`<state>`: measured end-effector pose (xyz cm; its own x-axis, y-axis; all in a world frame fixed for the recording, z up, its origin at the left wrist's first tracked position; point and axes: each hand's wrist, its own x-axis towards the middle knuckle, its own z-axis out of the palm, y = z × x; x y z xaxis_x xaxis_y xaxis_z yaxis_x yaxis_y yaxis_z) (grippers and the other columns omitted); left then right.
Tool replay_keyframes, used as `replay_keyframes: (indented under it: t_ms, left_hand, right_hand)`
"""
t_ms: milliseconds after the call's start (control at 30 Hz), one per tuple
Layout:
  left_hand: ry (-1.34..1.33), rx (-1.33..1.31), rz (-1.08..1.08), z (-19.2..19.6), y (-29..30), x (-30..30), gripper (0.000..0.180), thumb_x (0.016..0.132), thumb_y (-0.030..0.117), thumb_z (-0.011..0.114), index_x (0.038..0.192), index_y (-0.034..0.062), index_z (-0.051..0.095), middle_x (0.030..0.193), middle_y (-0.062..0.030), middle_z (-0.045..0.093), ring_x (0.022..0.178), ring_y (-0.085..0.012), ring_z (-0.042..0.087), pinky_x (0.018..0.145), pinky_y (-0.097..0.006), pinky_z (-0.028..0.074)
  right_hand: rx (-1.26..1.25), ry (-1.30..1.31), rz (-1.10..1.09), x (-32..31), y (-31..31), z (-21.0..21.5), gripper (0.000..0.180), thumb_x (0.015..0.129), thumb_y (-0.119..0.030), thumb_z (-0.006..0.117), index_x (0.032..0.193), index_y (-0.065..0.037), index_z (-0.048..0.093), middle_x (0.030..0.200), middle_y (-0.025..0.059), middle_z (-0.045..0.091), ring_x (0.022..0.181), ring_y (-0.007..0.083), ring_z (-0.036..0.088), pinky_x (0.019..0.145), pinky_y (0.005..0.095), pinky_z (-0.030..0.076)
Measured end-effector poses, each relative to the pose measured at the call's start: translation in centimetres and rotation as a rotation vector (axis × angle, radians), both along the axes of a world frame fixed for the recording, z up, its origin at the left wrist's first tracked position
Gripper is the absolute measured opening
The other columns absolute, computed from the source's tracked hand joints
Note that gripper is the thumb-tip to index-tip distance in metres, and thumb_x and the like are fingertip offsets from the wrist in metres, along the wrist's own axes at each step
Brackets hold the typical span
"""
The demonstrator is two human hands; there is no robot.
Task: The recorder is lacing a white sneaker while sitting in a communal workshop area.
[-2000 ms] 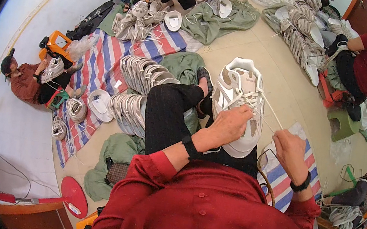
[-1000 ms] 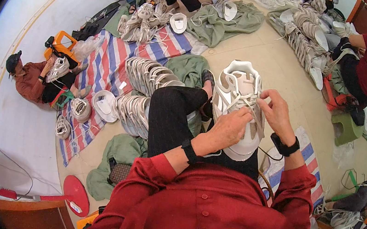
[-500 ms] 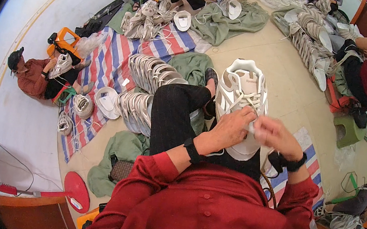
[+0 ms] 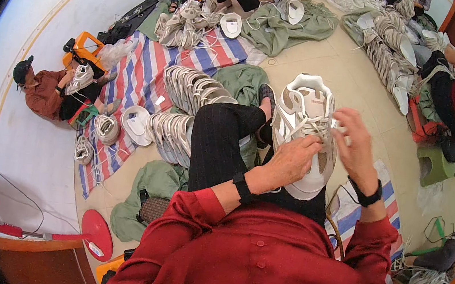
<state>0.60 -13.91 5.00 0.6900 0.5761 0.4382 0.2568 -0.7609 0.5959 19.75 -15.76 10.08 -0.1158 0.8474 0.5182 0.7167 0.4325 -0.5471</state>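
Shoe (image 4: pixel 293 126) above the person's lap (image 4: pixel 315 211), its long axis running nearly straight away from the body, toe toward the wearer, heel outward. Left hand (image 4: pixel 296 158) pinching the lower laces (image 4: pixel 313 123); right hand (image 4: pixel 355 144) half-curled alongside, any grip on a lace indeterminable.

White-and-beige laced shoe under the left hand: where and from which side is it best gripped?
Probably the rounded white collar rim, from the far side: it points away from the person, clear of the left hand at the laces and the right hand beside them.
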Motion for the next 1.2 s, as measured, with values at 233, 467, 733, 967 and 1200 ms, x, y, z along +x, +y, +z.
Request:
replay_keyframes:
  t_ms: [233,467,733,967,1200]
  left_hand:
    - [0.009,0.003,0.038,-0.7,0.0,-0.1,0.023,0.076,0.0,0.052,0.099,-0.0018,0.049,0.099,-0.0198,0.051,0.09,-0.0388,0.055,0.078,-0.045,0.048]
    - [0.029,0.013,0.008,-0.6,0.2,-0.2,0.024,0.076,-0.002,0.051,0.1,-0.001,0.05,0.096,-0.0184,0.05,0.089,-0.0382,0.054,0.077,-0.046,0.048]
    - [-0.007,-0.072,-0.002,-0.8,0.1,-0.3,0.03,0.077,-0.003,0.049,0.106,-0.0002,0.052,0.102,-0.0191,0.051,0.095,-0.0395,0.055,0.08,-0.046,0.049]
    - [-0.055,-0.105,-0.025,-0.5,-0.2,-0.4,0.035,0.078,-0.004,0.047,0.112,0.0009,0.053,0.109,-0.0201,0.052,0.097,-0.0404,0.056,0.081,-0.046,0.05]
    - [-0.049,-0.107,0.0,-0.3,0.3,-0.6,0.034,0.077,-0.003,0.048,0.111,0.0023,0.053,0.106,-0.021,0.054,0.093,-0.0415,0.058,0.079,-0.045,0.051]
  right_hand:
    - [-0.012,-0.354,0.067,-3.1,3.1,0.0,0.015,0.079,-0.006,0.059,0.092,-0.002,0.054,0.1,0.016,0.054,0.091,0.0349,0.057,0.076,0.0439,0.05]
    - [-0.145,-0.285,0.141,-2.2,4.0,-0.7,0.014,0.083,-0.013,0.058,0.086,-0.002,0.05,0.081,0.0173,0.055,0.077,0.0382,0.057,0.067,0.0448,0.047]
    - [-0.357,-0.018,0.079,-2.5,1.4,-0.4,0.021,0.085,-0.015,0.06,0.101,-0.001,0.061,0.078,0.0174,0.062,0.073,0.032,0.062,0.066,0.0396,0.048]
    - [-0.512,0.347,0.405,0.6,0.4,-0.9,0.018,0.088,-0.011,0.061,0.103,-0.002,0.064,0.081,-0.001,0.052,0.07,0.0091,0.049,0.062,0.0265,0.043]
    - [-0.856,0.592,0.346,-0.6,-1.0,1.1,0.028,0.089,-0.016,0.063,0.115,-0.003,0.061,0.089,-0.0033,0.052,0.08,0.0071,0.051,0.069,0.0222,0.045]
